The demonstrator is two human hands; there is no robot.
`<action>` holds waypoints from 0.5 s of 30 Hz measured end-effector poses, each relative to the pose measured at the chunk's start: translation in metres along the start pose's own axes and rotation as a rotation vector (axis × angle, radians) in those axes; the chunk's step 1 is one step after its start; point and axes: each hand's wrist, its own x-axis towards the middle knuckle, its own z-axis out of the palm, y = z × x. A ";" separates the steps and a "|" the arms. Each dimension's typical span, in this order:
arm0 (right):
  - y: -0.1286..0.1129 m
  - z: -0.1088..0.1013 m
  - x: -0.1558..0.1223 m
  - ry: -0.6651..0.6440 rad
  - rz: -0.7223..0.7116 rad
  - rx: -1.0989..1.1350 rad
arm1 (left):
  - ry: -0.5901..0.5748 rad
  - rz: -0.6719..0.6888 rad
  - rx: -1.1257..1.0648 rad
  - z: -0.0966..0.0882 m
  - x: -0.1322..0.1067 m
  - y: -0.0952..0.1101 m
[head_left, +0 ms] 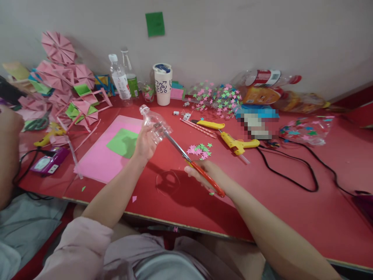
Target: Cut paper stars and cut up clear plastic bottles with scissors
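Observation:
My left hand (146,143) grips the cut top part of a clear plastic bottle (157,121), its capless neck pointing up and away. In my right hand (211,175) is a pair of scissors (176,145) with red-orange handles. Its metal blades reach to the cut edge of the bottle; whether they are parted I cannot make out. Beneath my hands, a thin clear ring (168,183) lies on the red table. Pink paper (100,155) with a green paper piece (124,144) on it lies by my left hand. Beyond my right hand is a small pile of paper stars (200,151).
A yellow hot glue gun (237,144), a yellow cutter (210,124) and striped straws (198,129) lie beyond my right hand. A black cable (291,187) loops on the right. Bottles and a cup (163,86) line the wall. Another person's arm (8,151) is at left.

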 end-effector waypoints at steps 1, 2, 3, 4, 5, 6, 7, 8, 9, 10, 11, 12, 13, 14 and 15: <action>-0.001 0.000 -0.001 0.000 0.002 0.012 | 0.000 0.003 0.002 0.000 0.000 0.000; -0.001 0.001 -0.001 -0.003 0.003 0.024 | -0.001 0.006 0.002 0.000 0.000 0.000; -0.002 0.001 -0.001 -0.005 0.002 0.035 | -0.004 0.008 0.001 0.000 0.000 -0.001; -0.002 0.002 -0.001 -0.008 -0.001 0.045 | -0.006 0.009 -0.001 -0.001 0.000 -0.001; -0.002 0.002 -0.001 -0.012 -0.005 0.056 | -0.008 0.010 -0.002 -0.001 0.000 -0.001; -0.002 0.003 0.000 -0.017 -0.007 0.068 | -0.009 0.010 -0.005 -0.001 0.000 -0.001; -0.001 0.003 0.000 -0.017 -0.009 0.085 | -0.010 0.011 -0.008 -0.002 0.000 -0.002; -0.001 0.003 0.000 -0.020 -0.010 0.102 | -0.012 0.013 -0.012 -0.002 0.000 -0.002; 0.000 0.003 0.001 -0.023 -0.011 0.118 | -0.014 0.015 -0.017 -0.002 0.000 -0.002; 0.001 0.003 0.001 -0.026 -0.012 0.129 | -0.016 0.017 -0.021 -0.003 0.000 -0.002; 0.001 0.003 0.002 -0.028 -0.015 0.138 | -0.015 0.018 -0.025 -0.003 0.000 -0.002; 0.002 0.003 0.003 -0.029 -0.019 0.142 | -0.013 0.017 -0.027 -0.003 0.000 -0.003; 0.003 0.003 0.003 -0.027 -0.023 0.143 | -0.011 0.018 -0.028 -0.003 0.000 -0.003; 0.003 0.003 0.004 -0.025 -0.027 0.143 | -0.009 0.018 -0.026 -0.004 0.001 -0.003; 0.004 0.003 0.004 -0.022 -0.026 0.144 | -0.008 0.020 -0.021 -0.004 0.001 -0.003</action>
